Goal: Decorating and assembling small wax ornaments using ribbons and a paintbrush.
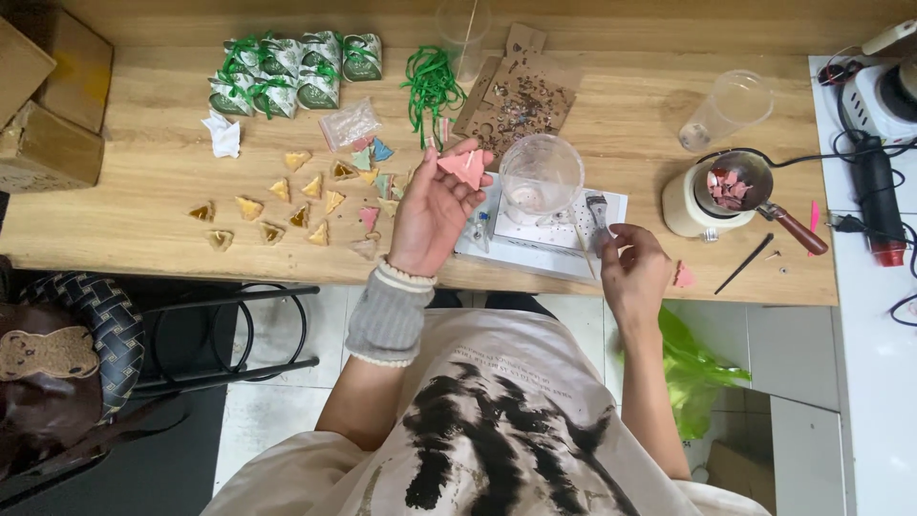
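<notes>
My left hand: raised palm-up over the wooden table, fingers loosely curled, their tips pinching a pink butterfly-shaped piece that stands above the palm. A grey knitted wrist cuff covers the forearm below it.

My right hand: at the table's near edge, fingers bent inward and closed near a small metal scraper; I cannot tell whether the tips grip it or only touch it.

Between my hands: a clear plastic cup standing on a white sheet.

Left of my left hand: small triangular pieces, yellow, pink and blue, scattered flat on the wood. Beyond them, a cluster of green-ribboned gift boxes and a loose bundle of green ribbon.

Right of my right hand: a small melting pot with a wooden handle, holding pink chunks. A second clear cup lies tipped behind it. A brown cardboard piece, speckled with crumbs, lies at the far edge.
</notes>
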